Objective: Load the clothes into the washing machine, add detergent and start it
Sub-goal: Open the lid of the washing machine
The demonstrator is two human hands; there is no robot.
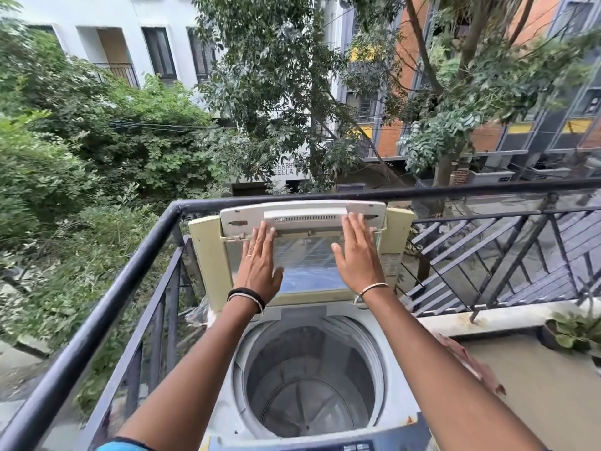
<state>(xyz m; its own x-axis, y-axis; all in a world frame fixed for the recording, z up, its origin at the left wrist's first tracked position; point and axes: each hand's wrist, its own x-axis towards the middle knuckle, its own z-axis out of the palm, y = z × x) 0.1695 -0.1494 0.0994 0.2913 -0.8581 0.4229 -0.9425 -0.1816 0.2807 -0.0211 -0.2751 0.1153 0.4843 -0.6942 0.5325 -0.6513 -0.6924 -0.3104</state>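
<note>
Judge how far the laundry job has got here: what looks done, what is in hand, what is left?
Done: the lid is raised and folded upright, so the drum is open. In hand: the left hand and right hand press flat against the lid. Left: nearly everything; the drum holds no clothes, no detergent shows, and the control panel is untouched.

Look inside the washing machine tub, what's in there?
Nothing yet: the tub shows only bare grey walls and the ribbed wash plate at its bottom. Its near wall is hidden behind the machine's front rim.
</note>
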